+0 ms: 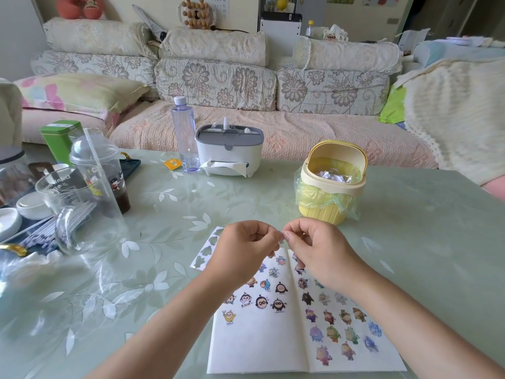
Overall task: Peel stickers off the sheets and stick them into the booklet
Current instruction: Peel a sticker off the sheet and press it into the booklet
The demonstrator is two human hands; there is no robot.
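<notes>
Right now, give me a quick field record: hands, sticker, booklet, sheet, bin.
left hand: pinches the sticker, raised over the booklet
right hand: pinches the same sticker from the other side
sticker: tiny, held between both hands' fingertips; design too small to tell
booklet: open flat on the table, stickers on both pages, lower left page bare
sheet: beside the booklet's far left corner, showing empty cut-outs
bin: yellow, beyond the hands, open, paper scraps inside

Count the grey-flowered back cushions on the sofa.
3: the left cushion, the middle cushion and the right cushion, side by side along the sofa back. The cream blanket at right might hide another.
</notes>
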